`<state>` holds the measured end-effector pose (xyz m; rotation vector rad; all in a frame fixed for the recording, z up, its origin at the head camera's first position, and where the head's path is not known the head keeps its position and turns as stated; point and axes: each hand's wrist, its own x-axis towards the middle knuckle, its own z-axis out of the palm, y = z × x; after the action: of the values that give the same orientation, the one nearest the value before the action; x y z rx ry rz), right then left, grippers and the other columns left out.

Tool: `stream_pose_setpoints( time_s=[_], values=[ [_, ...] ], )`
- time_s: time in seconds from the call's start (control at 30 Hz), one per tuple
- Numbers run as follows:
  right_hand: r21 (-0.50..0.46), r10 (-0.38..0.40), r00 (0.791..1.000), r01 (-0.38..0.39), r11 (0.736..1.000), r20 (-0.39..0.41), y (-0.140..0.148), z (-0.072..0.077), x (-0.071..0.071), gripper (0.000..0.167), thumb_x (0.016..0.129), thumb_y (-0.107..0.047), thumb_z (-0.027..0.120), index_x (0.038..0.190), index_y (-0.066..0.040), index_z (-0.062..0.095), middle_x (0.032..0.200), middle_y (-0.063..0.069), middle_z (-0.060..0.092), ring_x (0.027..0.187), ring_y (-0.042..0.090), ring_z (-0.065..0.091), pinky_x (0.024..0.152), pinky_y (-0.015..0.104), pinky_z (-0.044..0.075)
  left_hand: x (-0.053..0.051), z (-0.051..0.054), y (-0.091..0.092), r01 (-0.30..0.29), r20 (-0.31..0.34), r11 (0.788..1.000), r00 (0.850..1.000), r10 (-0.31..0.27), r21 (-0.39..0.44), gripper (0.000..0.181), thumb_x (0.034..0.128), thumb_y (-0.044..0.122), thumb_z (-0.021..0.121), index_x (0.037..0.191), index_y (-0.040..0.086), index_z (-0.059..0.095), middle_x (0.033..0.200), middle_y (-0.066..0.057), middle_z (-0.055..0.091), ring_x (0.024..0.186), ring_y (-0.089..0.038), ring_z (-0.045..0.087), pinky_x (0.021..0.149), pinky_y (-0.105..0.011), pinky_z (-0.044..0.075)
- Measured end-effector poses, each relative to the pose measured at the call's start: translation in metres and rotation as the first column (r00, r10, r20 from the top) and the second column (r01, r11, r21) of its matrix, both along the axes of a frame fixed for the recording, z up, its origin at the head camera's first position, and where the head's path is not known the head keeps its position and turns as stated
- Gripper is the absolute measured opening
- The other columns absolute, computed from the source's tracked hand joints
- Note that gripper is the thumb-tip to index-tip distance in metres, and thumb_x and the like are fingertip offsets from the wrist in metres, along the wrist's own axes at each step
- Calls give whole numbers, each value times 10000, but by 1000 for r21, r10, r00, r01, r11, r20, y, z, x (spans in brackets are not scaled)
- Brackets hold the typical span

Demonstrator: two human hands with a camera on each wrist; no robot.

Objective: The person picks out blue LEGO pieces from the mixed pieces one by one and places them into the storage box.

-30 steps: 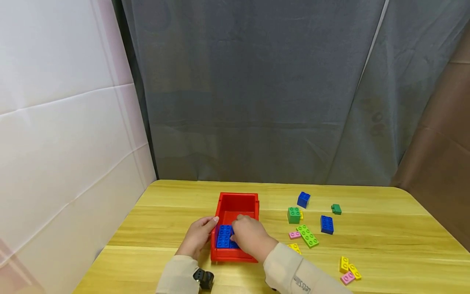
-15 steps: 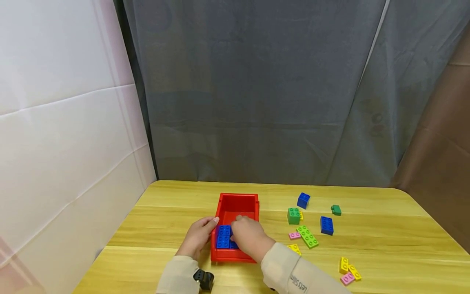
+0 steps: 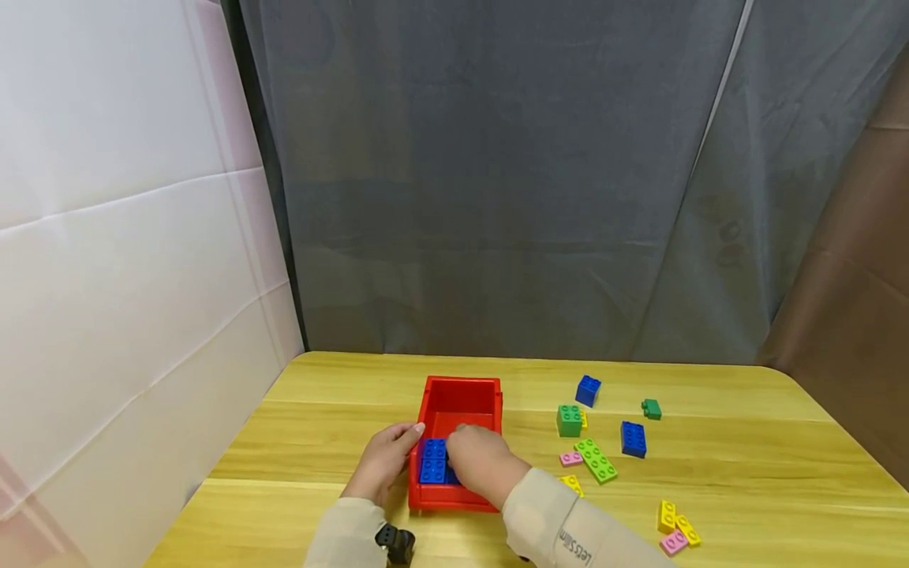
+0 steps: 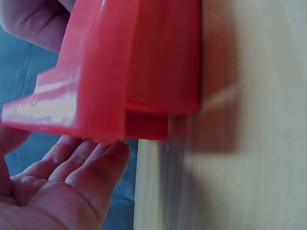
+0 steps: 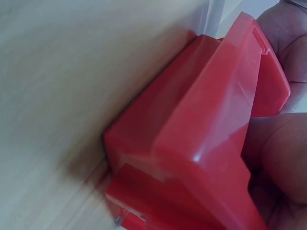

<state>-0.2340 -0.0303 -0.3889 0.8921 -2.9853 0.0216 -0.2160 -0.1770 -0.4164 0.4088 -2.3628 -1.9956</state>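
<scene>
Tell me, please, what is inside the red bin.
At the near end of the red bin lie blue studded blocks, with red floor showing beyond them. The right hand covers much of the right side; its fingertips, and whatever lies under them, cannot be seen.

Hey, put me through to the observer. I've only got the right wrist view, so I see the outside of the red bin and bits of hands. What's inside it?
Observer: Blue bricks, at the near end of the bin, in the head view.

Operator: Okay, and where's the left thumb?

Observer: In the head view, the left hand has its thumb on the bin's left edge.

Operator: Got it. Anything lying to the right of the bin?

Observer: Yes, loose bricks in blue, green, yellow and pink.
</scene>
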Motion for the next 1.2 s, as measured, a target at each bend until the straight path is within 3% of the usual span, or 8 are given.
stream_pose_setpoints(
  time_s=[0.23, 0.73, 1.2],
  values=[
    [-37, -21, 1000, 21, 999, -5, -1, -2, -2, 122, 932, -165, 625, 884, -90, 708, 795, 37, 619, 680, 154, 593, 664, 328, 578, -1, 0, 0, 1, 3, 1000, 1000, -1, -6, 481, 991, 322, 534, 1284, -59, 548, 1281, -250, 554, 1148, -383, 535, 1003, -515, 439],
    [-31, -47, 999, 48, 998, 27, -3, 1, 0, 84, 918, -152, 649, 921, -85, 699, 806, 39, 623, 687, 142, 575, 710, 314, 579, -1, 1, 0, 6, 15, 1000, 1000, -6, -23, 486, 994, 316, 531, 1300, -62, 536, 1287, -252, 551, 1136, -380, 540, 990, -514, 448],
    [29, 4, 998, -3, 1000, -60, -1, 10, 6, 109, 899, -168, 682, 983, -113, 723, 892, 39, 651, 748, 146, 623, 751, 303, 579, -1, 2, -1, 7, -18, 1000, 1000, -7, -8, 460, 1000, 284, 521, 1274, -85, 544, 1232, -250, 580, 1073, -328, 581, 955, -481, 482]
  ],
)
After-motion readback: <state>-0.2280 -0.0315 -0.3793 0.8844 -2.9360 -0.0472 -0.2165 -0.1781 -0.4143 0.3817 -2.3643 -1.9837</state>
